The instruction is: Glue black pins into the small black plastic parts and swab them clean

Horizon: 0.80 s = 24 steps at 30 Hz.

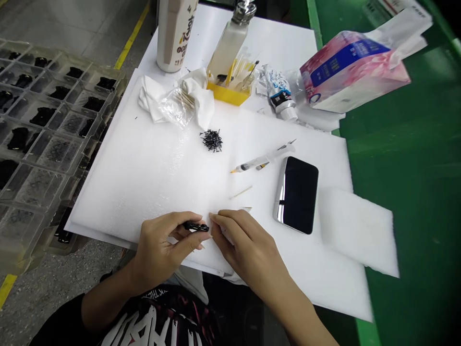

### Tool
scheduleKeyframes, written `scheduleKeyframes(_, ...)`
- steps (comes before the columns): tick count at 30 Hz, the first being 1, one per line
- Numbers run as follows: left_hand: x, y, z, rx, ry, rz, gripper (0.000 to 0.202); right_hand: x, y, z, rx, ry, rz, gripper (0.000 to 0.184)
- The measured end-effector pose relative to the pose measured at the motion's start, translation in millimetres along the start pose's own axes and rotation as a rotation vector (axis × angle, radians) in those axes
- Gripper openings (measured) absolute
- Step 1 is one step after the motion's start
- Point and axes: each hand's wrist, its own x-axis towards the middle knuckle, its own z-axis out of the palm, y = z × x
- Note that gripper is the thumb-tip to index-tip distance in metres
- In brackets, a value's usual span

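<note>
Between its thumb and fingers, my left hand (162,247) grips a small glossy black part (196,226) above the near edge of the white foam sheet (144,168). Close against the part's right end is my right hand (248,245), its thumb and fingertips pinched together. Whatever may be in that pinch is too small or hidden to make out. Farther up the sheet lies a pile of tiny black pieces (212,140). To the right of the pile are a syringe (255,162) with an orange tip and a thin wooden stick (241,192).
A phone (298,194) lies at right beside a foam piece (360,230). Along the back stand a cup (175,36), a pump bottle (230,43) in a yellow tray (228,93), a squeeze tube (279,91) and a tissue pack (355,69). Compartment trays (46,144) of black parts stand left.
</note>
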Motion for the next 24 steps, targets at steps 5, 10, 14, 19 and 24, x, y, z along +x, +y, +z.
scheduleKeyframes(5, 1, 1, -0.9, -0.025, 0.007, -0.002, 0.015, -10, -1, -7, 0.017, 0.011, 0.069, 0.016)
scheduleKeyframes(10, 0, 0, -1.1, -0.018, 0.012, -0.009, 0.013, -15, -2, -7, 0.024, 0.024, 0.096, 0.019)
scheduleKeyframes(14, 0, 0, 0.7, 0.000, 0.003, 0.002, 0.011, -10, 3, 3, 0.034, 0.058, 0.037, 0.017)
scheduleKeyframes(19, 1, -1, 2.1, 0.043, -0.015, 0.029, 0.014, -5, -1, 2, 0.080, 0.117, 0.065, 0.022)
scheduleKeyframes(24, 2, -1, 1.1, 0.072, -0.066, 0.072, 0.020, 6, -27, -22, 0.140, 0.180, 0.196, 0.033)
